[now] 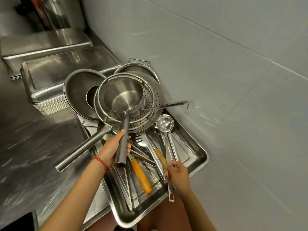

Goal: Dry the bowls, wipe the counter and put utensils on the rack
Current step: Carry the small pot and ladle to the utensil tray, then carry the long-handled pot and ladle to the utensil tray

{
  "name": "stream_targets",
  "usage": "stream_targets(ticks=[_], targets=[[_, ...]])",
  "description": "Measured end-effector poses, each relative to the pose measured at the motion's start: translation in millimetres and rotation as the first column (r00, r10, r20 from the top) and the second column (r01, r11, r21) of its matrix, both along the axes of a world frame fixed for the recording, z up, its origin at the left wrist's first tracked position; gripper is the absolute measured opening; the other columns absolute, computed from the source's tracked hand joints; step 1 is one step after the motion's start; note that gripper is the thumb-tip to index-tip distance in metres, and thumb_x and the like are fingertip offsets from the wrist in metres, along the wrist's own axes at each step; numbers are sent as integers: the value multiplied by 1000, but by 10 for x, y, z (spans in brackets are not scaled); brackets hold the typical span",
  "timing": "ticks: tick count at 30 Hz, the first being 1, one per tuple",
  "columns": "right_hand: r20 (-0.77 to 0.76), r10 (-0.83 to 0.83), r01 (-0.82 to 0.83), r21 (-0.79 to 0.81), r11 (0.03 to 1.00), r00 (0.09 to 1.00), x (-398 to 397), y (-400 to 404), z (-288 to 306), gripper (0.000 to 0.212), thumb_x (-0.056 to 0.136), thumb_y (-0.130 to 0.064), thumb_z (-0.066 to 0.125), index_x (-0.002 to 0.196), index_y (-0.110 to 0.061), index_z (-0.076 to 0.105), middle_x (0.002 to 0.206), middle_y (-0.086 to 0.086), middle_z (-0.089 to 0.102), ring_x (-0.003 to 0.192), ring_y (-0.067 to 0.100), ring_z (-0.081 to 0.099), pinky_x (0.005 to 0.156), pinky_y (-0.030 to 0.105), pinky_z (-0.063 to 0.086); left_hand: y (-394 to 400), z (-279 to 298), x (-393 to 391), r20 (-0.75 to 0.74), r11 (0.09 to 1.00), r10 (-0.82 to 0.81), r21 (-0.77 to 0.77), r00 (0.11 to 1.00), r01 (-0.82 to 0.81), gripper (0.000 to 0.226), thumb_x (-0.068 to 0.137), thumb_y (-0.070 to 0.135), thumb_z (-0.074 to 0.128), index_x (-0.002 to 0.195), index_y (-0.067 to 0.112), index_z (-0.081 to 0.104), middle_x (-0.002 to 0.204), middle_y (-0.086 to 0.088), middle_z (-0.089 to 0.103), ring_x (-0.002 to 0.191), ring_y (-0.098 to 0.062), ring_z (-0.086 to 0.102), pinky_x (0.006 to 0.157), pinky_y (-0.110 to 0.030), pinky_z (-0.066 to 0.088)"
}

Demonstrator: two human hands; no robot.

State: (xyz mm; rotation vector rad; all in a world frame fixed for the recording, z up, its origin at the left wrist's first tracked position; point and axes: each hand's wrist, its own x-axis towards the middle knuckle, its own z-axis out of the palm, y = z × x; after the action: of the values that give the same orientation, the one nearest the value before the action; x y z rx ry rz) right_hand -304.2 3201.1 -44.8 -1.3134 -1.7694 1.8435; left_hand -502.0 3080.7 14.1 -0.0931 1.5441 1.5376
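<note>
The left hand (115, 147) has its grip closed round the tubular handle of a steel saucepan (124, 95), thumb along the top of the handle, and holds the pan so that its bowl sits inside a perforated colander (150, 104) at the back of the bench (33, 139), close to the tiled wall (233, 64). A red cord bracelet (100, 161) circles that wrist. The right hand (177, 175) grips the flat handle of a small ladle (165, 124), fingers curled round it near its lower half, with the ladle's round cup raised just beside the colander's rim. Both hands work over a rectangular steel tray (198, 157) that lies at the bench's front edge by the wall; in it lie loose utensils, among them two tools with orange handles (141, 177), a slotted turner (139, 139) and several long steel handles, overlapping one another. To the left of the colander a mesh strainer (80, 94) leans on the pile, and a second long tubular handle (83, 145) juts from beneath it across the bench toward the front. Behind the colander another steel bowl with a wire handle (139, 60) stands against the wall. Farther left on the bench is a stack of shallow steel trays (50, 104), with a deeper steel pan (46, 47) behind them.
</note>
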Motion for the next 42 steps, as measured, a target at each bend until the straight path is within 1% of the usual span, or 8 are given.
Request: stream_targets(ticks=[6,14,18,21,27,30,34,42], targets=[[208,186,-224,178,958,960,-15,-11,-39,10,90,-11,50,86,-6,58,70,5,61,64,18,61,67,33,54,-35,42,41,-77,999,36,-21,996,-37,37,91,42,46,92,6,56,67,-10,62,46,-15,60,40,-22,50],[198,217,-266,275,924,956,84,-32,52,15,91,-8,46,88,-9,60,81,18,67,72,27,65,71,39,56,-203,93,215,-56,988,118,103,991,-112,34,94,39,39,99,10,55,79,-15,66,56,-18,64,46,-23,55],[238,238,-321,426,845,942,144,-9,105,18,92,-12,45,90,-7,61,79,7,63,65,10,57,58,18,46,-413,41,398,-101,982,169,107,980,-158,36,93,40,41,101,9,59,82,-12,68,66,-19,66,57,-29,57],[238,279,-362,466,807,930,150,-14,119,22,93,-12,45,91,5,58,83,21,63,69,26,58,63,34,49,-571,1,578,-161,967,254,45,954,-250,33,93,38,43,99,10,59,83,-12,67,69,-20,65,50,-24,56],[257,297,-389,494,777,920,200,-125,151,22,91,-14,50,109,-6,60,102,13,63,85,20,59,77,32,51,-908,-14,925,-332,961,251,-30,909,-276,21,93,27,45,95,14,61,84,-11,67,71,-19,62,58,-27,54],[288,316,-426,544,723,904,206,-233,232,30,92,-20,50,119,-11,56,115,9,60,98,20,59,86,32,48,-1063,-30,1046,-512,961,200,-62,835,-268,13,92,20,49,89,21,62,88,-6,66,84,-21,61,74,-31,50],[344,390,-519,616,592,854,139,-551,362,29,92,-22,51,119,-11,55,123,7,56,104,19,55,90,33,45,-1418,-205,1175,-765,905,-105,-339,635,-259,31,90,22,54,118,8,57,118,-13,62,112,-26,56,94,-33,43],[461,558,-681,675,284,690,-74,-1976,386,35,93,-28,48,123,-11,51,125,7,55,116,22,49,93,32,42,-2980,-323,1477,-779,660,-510,-626,365,-415,46,85,34,51,121,6,58,125,-16,59,118,-32,54,98,-44,42]])
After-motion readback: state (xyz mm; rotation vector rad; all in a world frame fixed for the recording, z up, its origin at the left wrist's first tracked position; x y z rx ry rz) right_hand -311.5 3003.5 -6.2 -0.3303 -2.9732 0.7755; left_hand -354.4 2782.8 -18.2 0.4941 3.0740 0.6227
